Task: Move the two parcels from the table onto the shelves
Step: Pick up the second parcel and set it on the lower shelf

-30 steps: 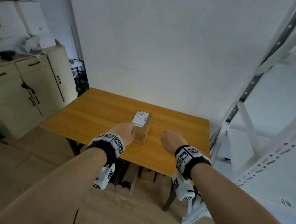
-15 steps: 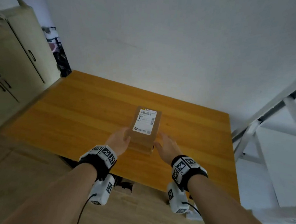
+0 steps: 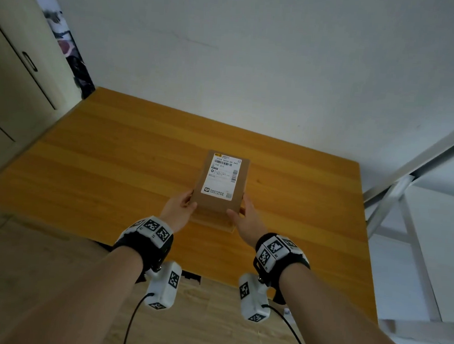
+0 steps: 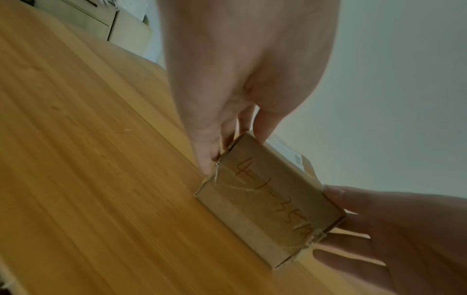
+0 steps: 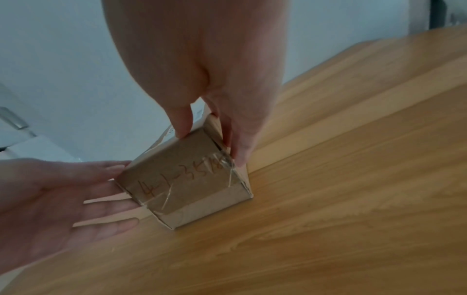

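One brown cardboard parcel [image 3: 221, 182] with a white shipping label on top lies on the wooden table [image 3: 113, 164]. Its near face [image 4: 265, 199] carries handwritten numbers and clear tape, which also show in the right wrist view [image 5: 182, 179]. My left hand [image 3: 184, 202] holds the near left corner, thumb over the top edge and fingers down the side [image 4: 204, 159]. My right hand [image 3: 241, 213] holds the near right corner the same way [image 5: 237, 151]. The parcel's bottom edge is at the tabletop. No second parcel is in view.
The white metal shelf frame [image 3: 396, 199] stands just right of the table, with a pale shelf board [image 3: 430, 239] low down. A cream cabinet [image 3: 17, 76] is on the left. A white wall closes off the back of the table.
I have stepped closer to the table. Both hands moved inward from beside the parcel and now clasp its near corners, thumbs over the top edge.
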The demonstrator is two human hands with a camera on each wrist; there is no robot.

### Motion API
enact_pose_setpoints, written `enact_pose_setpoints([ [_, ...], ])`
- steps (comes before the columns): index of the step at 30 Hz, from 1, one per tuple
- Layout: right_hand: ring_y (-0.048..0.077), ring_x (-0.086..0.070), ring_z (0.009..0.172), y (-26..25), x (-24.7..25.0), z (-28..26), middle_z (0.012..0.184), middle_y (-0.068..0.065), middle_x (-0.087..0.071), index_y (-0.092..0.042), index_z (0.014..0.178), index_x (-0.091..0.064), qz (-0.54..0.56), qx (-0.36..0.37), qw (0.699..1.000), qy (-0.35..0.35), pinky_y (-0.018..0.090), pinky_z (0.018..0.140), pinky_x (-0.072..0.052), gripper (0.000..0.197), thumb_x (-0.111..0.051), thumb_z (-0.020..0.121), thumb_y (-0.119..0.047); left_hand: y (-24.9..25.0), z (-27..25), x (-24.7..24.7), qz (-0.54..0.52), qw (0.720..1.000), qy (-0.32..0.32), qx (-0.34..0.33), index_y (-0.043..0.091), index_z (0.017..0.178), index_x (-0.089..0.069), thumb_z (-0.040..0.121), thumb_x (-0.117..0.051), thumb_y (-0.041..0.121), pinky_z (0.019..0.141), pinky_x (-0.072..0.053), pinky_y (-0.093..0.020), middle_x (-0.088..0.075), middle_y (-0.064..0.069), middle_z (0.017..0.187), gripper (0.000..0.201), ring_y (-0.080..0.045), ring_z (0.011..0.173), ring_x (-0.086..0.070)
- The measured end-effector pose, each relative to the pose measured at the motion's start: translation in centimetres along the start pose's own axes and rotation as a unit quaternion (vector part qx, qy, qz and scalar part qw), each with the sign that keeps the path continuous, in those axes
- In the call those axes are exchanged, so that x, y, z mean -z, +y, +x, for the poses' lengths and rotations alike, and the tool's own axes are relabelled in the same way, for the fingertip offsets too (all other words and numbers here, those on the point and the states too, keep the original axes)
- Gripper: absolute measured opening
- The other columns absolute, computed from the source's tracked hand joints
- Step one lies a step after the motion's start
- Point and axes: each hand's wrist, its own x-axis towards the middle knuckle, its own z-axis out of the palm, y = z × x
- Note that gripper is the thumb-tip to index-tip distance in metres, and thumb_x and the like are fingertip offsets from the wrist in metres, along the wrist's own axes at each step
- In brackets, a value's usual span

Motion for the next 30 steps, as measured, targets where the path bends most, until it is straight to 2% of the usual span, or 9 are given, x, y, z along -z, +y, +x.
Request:
enact_pose_setpoints([
  [2, 0.027, -0.043, 0.136, 0.2, 0.1, 0.2, 0.15, 0.009, -0.041, -0.012, 0.152, -0.014, 0.002, -0.004, 1.0, 0.007, 0.04, 0.108, -0.04, 0.069, -0.053, 0.096, -0.021, -0.1, -0.3, -0.1, -0.039, 0.999, 0.006, 0.007, 0.01, 0.143, -0.04, 0.095, -0.048, 0.004, 0.105, -0.046, -0.042, -0.054, -0.01, 0.14, 0.048, -0.026, 0.124, -0.055],
  [4, 0.027, -0.044, 0.135, 0.2, 0.2, 0.1, 0.149, 0.008, -0.042, -0.014, 0.152, -0.017, 0.019, -0.009, 1.0, 0.014, 0.041, 0.108, -0.041, 0.069, -0.054, 0.095, -0.021, -0.1, -0.5, -0.2, -0.073, 0.997, 0.009, 0.019, 0.011, 0.142, -0.041, 0.093, -0.052, 0.005, 0.108, -0.043, -0.043, -0.054, -0.009, 0.14, 0.05, -0.024, 0.128, -0.052],
  [7, 0.026, -0.043, 0.135, -0.1, 0.7, -0.4, 0.148, 0.006, -0.044, -0.02, 0.152, -0.019, 0.051, -0.011, 0.998, 0.024, 0.048, 0.108, -0.041, 0.07, -0.057, 0.093, -0.021, 0.3, -1.0, -0.2, -0.109, 0.993, 0.024, 0.023, 0.011, 0.14, -0.044, 0.093, -0.055, 0.008, 0.103, -0.047, -0.038, -0.055, -0.009, 0.139, 0.048, -0.024, 0.125, -0.054],
  [9, 0.025, -0.044, 0.134, -0.7, 1.3, -0.9, 0.146, 0.006, -0.047, -0.025, 0.151, -0.02, 0.068, -0.011, 0.997, 0.027, 0.051, 0.106, -0.043, 0.07, -0.058, 0.093, -0.02, 0.9, -1.6, 0.1, -0.121, 0.992, 0.033, 0.015, 0.01, 0.138, -0.046, 0.092, -0.055, 0.006, 0.103, -0.047, -0.039, -0.055, -0.01, 0.138, 0.047, -0.025, 0.125, -0.054],
  [15, 0.028, -0.048, 0.131, -3.3, 4.2, -3.2, 0.143, 0.01, -0.05, -0.027, 0.149, -0.023, 0.119, -0.006, 0.991, 0.056, 0.05, 0.105, -0.044, 0.076, -0.064, 0.088, -0.01, 4.5, -4.2, 1.0, -0.147, 0.988, 0.04, -0.02, 0.012, 0.142, -0.041, 0.09, -0.057, 0.001, 0.102, -0.046, -0.036, -0.053, -0.009, 0.14, 0.056, -0.024, 0.128, -0.051],
  [18, 0.027, -0.05, 0.129, -5.2, 6.3, -5.0, 0.138, 0.011, -0.054, -0.026, 0.148, -0.025, 0.115, 0.027, 0.99, 0.073, 0.053, 0.103, -0.045, 0.08, -0.069, 0.083, -0.008, 7.0, -5.9, 1.7, -0.143, 0.988, 0.046, -0.046, 0.013, 0.146, -0.033, 0.088, -0.059, 0.001, 0.109, -0.041, -0.045, -0.053, -0.009, 0.141, 0.065, -0.024, 0.131, -0.049],
  [22, 0.028, -0.051, 0.128, -8.1, 9.0, -7.6, 0.139, 0.011, -0.054, -0.027, 0.149, -0.024, 0.095, 0.08, 0.988, 0.097, 0.054, 0.102, -0.046, 0.085, -0.072, 0.081, -0.008, 10.5, -8.5, 2.4, -0.112, 0.986, 0.069, -0.098, 0.014, 0.144, -0.037, 0.085, -0.063, 0.001, 0.106, -0.045, -0.047, -0.055, -0.01, 0.138, 0.066, -0.025, 0.129, -0.051],
  [26, 0.025, -0.048, 0.13, -10.7, 11.4, -10.4, 0.141, 0.007, -0.052, -0.03, 0.146, -0.029, 0.088, 0.137, 0.979, 0.119, 0.053, 0.103, -0.045, 0.082, -0.073, 0.079, -0.01, 13.7, -11.4, 3.2, -0.094, 0.978, 0.086, -0.164, 0.007, 0.135, -0.051, 0.084, -0.064, -0.003, 0.105, -0.047, -0.043, -0.06, -0.011, 0.133, 0.054, -0.023, 0.125, -0.055],
  [30, 0.025, -0.046, 0.13, -12.6, 13.4, -13.4, 0.146, 0.004, -0.046, -0.029, 0.147, -0.029, 0.107, 0.177, 0.97, 0.126, 0.052, 0.105, -0.043, 0.08, -0.07, 0.082, -0.007, 16.2, -14.3, 3.5, -0.112, 0.968, 0.103, -0.2, 0.006, 0.134, -0.051, 0.084, -0.063, -0.005, 0.094, -0.052, -0.033, -0.06, -0.009, 0.132, 0.052, -0.016, 0.114, -0.057],
])
